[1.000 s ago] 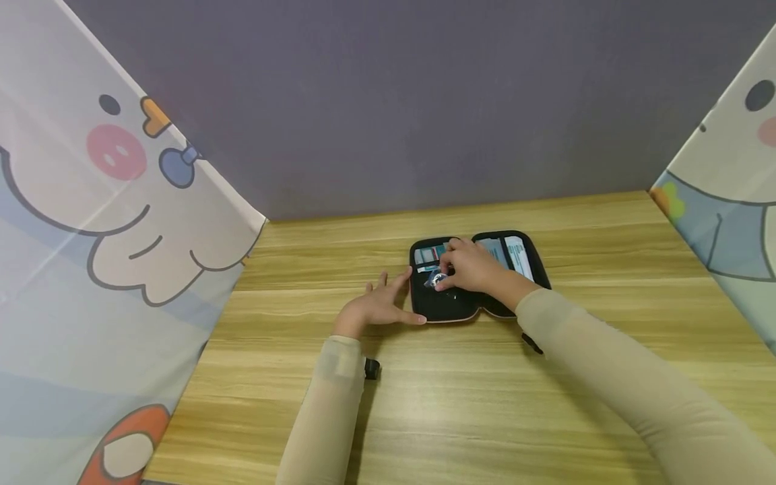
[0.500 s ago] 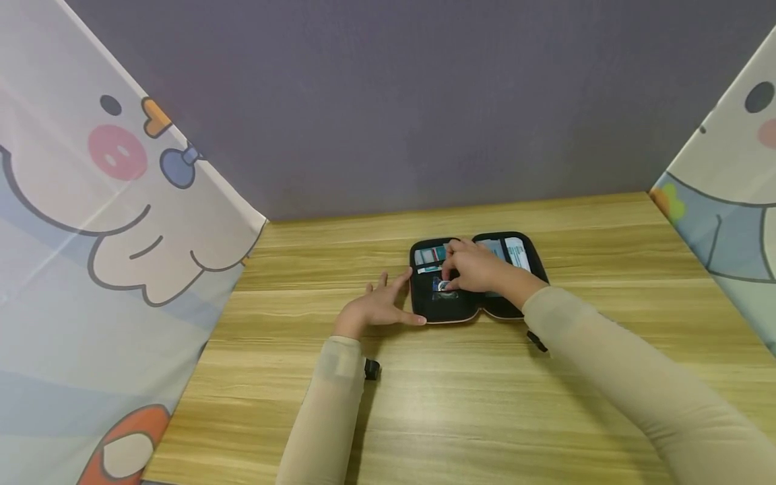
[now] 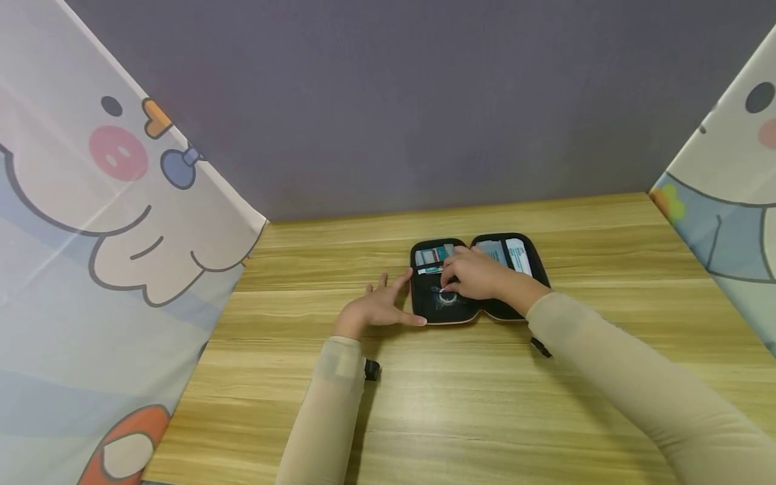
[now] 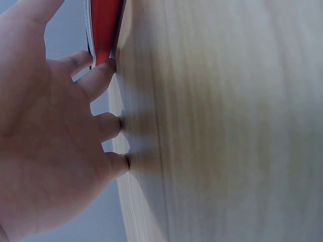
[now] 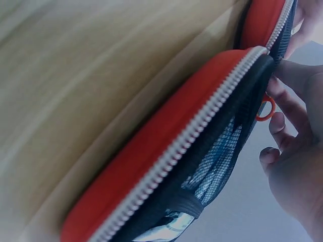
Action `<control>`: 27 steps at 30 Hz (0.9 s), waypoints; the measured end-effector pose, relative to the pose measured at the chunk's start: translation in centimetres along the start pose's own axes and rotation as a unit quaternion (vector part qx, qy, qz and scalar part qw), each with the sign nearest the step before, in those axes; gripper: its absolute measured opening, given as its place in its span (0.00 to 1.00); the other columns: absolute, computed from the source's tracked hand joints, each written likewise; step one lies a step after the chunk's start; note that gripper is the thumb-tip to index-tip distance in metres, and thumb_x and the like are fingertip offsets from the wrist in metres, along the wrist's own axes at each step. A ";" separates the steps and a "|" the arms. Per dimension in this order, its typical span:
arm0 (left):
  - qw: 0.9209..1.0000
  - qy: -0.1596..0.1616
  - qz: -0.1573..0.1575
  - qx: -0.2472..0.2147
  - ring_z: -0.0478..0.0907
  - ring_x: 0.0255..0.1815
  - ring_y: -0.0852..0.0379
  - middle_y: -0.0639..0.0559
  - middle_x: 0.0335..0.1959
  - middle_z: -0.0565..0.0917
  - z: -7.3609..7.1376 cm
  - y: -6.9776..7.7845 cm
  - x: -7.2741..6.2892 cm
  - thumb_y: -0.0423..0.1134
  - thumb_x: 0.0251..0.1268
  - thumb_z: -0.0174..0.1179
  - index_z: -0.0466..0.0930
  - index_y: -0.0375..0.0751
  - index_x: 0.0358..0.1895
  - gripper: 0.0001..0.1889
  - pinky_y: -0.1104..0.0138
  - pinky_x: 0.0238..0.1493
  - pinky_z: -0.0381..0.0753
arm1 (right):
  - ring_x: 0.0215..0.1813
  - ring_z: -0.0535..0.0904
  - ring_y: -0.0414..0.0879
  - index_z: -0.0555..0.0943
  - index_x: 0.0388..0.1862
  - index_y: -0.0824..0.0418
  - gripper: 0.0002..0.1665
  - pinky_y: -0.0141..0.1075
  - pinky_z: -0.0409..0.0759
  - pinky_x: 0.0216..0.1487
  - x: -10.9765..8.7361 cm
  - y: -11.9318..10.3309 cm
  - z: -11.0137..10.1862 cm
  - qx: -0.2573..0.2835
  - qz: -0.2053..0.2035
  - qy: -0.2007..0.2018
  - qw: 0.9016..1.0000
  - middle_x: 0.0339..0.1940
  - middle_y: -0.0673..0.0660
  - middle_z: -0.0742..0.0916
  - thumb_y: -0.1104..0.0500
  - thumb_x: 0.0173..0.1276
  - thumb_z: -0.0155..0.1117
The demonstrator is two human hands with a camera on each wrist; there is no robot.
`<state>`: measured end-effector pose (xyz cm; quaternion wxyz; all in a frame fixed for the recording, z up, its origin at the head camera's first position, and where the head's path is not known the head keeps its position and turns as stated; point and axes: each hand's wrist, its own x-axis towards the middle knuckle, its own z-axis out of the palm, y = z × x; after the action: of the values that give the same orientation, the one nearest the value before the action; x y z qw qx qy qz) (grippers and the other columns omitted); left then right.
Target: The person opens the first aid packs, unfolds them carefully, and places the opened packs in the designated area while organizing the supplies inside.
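Observation:
A red zippered case (image 5: 156, 146) with a black lining lies unfolded on the table, its two halves side by side in the head view. In its left half is a small clear plastic bag (image 3: 448, 298) with a ring-like outline inside. My right hand (image 3: 475, 273) reaches over the fold and pinches the edge of this bag; the curled fingers partly cover it. My left hand (image 3: 380, 306) rests at the case's left edge with fingers spread, thumb and index finger touching the rim. Flat teal-and-white packets (image 3: 432, 256) sit behind a strap in the left half.
White and teal packets (image 3: 518, 256) fill the right half under mesh and a strap. An orange ring (image 5: 273, 106) shows beside the right fingers. The wood-grain table (image 3: 461, 404) meets a grey wall (image 3: 424, 108), with cartoon-printed cloth (image 3: 121, 269) at both sides.
The plastic bag has shifted slightly nearer the front and right inside the left half, and now lies flatter. My right hand has moved slightly rightward. The left hand has stayed put.

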<state>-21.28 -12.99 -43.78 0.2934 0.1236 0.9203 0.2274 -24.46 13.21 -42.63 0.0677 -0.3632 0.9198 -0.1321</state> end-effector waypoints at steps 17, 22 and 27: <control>1.000 0.005 -0.003 0.001 0.29 0.89 0.28 0.38 0.90 0.35 0.0 0.0 0.0 0.73 0.57 0.71 0.34 0.76 0.87 0.63 0.28 0.84 0.37 | 0.54 0.79 0.47 0.90 0.56 0.48 0.20 0.56 0.74 0.61 -0.8 1.0 0.5 0.096 0.028 -0.053 0.994 0.52 0.47 0.91 0.43 0.68 0.78; 1.000 0.008 -0.003 -0.003 0.29 0.89 0.29 0.39 0.91 0.36 0.0 0.1 -0.1 0.72 0.57 0.72 0.35 0.75 0.88 0.63 0.28 0.84 0.36 | 0.57 0.79 0.50 0.89 0.56 0.49 0.18 0.65 0.71 0.67 -0.7 1.1 0.5 0.118 0.026 -0.077 0.990 0.53 0.49 0.91 0.48 0.69 0.78; 1.000 0.006 -0.002 -0.005 0.27 0.90 0.32 0.40 0.91 0.38 0.0 0.2 -0.1 0.71 0.57 0.72 0.36 0.74 0.88 0.63 0.29 0.84 0.35 | 0.58 0.79 0.50 0.87 0.61 0.48 0.24 0.68 0.70 0.68 -0.7 0.7 0.5 0.096 0.034 -0.089 0.991 0.53 0.49 0.90 0.42 0.70 0.75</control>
<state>-21.15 -12.83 -43.61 0.2891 0.1194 0.9210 0.2323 -24.33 14.09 -43.29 0.1885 -0.3342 0.9048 -0.1846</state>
